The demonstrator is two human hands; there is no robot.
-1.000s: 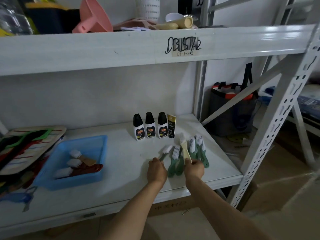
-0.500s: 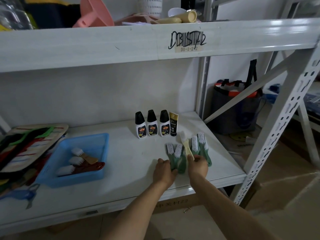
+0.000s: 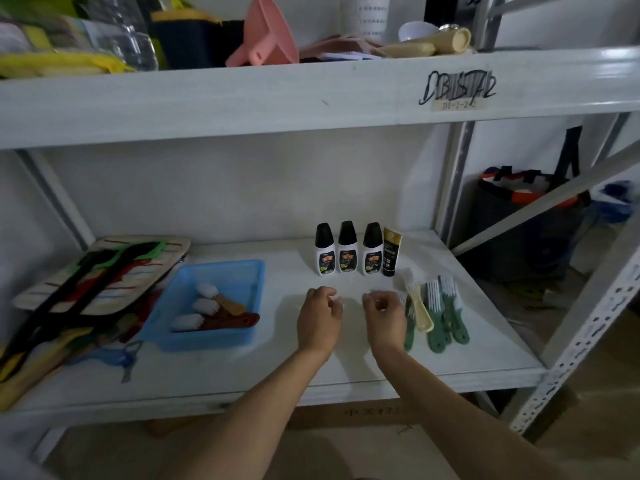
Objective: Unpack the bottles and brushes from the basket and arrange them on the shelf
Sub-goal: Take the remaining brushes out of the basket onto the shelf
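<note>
Three white bottles with black caps stand in a row on the white shelf, with a black and gold tube at their right. Several green-handled brushes and one cream-handled brush lie side by side at the right. The blue basket at the left holds three brushes with brown and red handles. My left hand hovers over the shelf with loosely curled fingers, holding nothing. My right hand is beside the leftmost green brush, fingers curled and empty.
A striped board with black and green straps leans at the far left, a blue tool in front of it. The upper shelf carries a pink funnel and clutter. A dark bag sits beyond the rack's right post.
Both hands have let go of the green brushes and pulled back to the left of the brush row. The brushes now lie in a row.
</note>
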